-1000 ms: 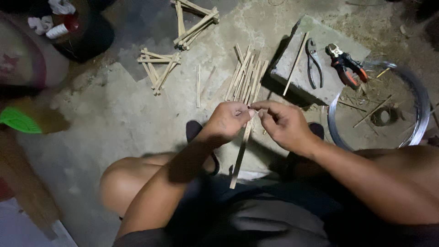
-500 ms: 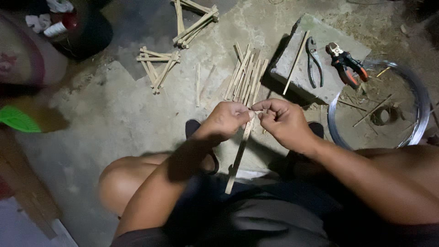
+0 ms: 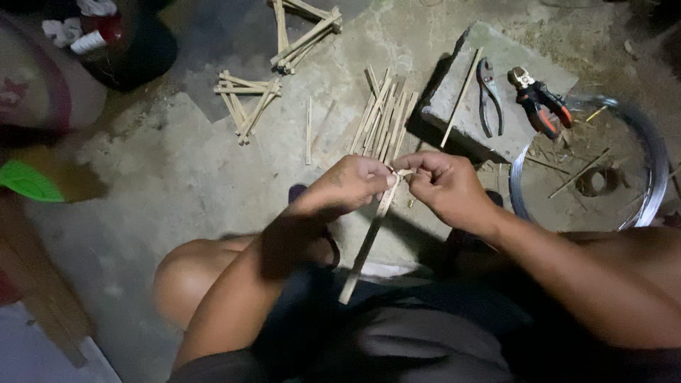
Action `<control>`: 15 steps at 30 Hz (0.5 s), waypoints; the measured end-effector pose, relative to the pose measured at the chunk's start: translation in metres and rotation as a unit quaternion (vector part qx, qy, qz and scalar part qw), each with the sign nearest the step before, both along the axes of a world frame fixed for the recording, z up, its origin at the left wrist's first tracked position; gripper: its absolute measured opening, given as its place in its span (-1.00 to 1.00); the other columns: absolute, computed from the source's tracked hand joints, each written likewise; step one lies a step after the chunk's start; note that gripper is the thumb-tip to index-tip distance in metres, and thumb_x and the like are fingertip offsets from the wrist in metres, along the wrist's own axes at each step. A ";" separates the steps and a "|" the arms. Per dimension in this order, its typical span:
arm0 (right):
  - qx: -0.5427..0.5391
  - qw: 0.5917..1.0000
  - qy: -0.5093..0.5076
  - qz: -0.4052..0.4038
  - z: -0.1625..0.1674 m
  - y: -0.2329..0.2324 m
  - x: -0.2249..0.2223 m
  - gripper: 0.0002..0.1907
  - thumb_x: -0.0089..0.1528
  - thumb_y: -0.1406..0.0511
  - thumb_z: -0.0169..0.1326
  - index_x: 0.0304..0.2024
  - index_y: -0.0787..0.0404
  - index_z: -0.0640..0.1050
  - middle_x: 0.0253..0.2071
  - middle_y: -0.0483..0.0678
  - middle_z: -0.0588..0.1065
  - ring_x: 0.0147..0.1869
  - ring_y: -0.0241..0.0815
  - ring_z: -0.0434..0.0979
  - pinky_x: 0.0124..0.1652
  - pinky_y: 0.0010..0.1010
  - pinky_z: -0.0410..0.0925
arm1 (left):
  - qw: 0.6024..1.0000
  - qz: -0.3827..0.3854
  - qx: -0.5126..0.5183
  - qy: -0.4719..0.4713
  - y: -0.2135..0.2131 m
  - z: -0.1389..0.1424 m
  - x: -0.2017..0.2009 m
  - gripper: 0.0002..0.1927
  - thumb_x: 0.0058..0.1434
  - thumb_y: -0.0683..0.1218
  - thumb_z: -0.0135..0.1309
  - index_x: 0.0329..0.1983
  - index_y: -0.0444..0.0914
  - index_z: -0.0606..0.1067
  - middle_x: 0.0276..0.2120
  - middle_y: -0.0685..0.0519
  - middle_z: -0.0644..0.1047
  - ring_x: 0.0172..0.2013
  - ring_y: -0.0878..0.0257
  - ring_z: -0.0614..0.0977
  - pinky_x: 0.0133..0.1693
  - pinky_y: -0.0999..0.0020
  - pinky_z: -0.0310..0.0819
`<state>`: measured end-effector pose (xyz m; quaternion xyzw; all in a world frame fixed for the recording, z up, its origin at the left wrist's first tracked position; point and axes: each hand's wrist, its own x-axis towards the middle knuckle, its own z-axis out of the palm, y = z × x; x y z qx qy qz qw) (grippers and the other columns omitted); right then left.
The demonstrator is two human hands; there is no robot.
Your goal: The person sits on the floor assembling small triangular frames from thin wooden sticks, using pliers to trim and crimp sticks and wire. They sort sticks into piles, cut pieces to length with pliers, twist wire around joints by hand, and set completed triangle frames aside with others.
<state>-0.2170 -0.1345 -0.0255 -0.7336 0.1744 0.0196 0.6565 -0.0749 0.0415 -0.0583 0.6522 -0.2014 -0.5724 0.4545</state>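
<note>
Left hand [image 3: 351, 186] fingers closed, pinching the top of a bamboo stick [image 3: 365, 245] slanting down over the lap. Right hand [image 3: 443, 186] fingers closed on the same joint. Best keep both pinches tight; pliers [image 3: 489, 96] on concrete block [image 3: 496, 120].

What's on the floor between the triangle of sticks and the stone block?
In the head view, a loose pile of sticks lies between the triangle of sticks and the stone block, plus one single stick.

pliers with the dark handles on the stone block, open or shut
Open: the dark-handled pliers lie flat on the stone block with handles splayed apart; no hand touches them.
</note>
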 end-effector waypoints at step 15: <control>0.043 0.998 -0.017 0.047 0.010 -0.012 0.002 -0.79 0.26 0.46 0.05 -0.14 0.32 0.68 -0.41 -0.19 0.50 -0.36 -0.47 0.35 -0.35 -0.60 0.27 | 0.983 -0.024 -0.053 0.172 0.007 0.016 0.008 -0.76 0.38 0.00 0.06 -0.19 -0.29 0.55 -0.60 0.22 0.40 -0.65 0.49 0.29 -0.61 0.55 0.06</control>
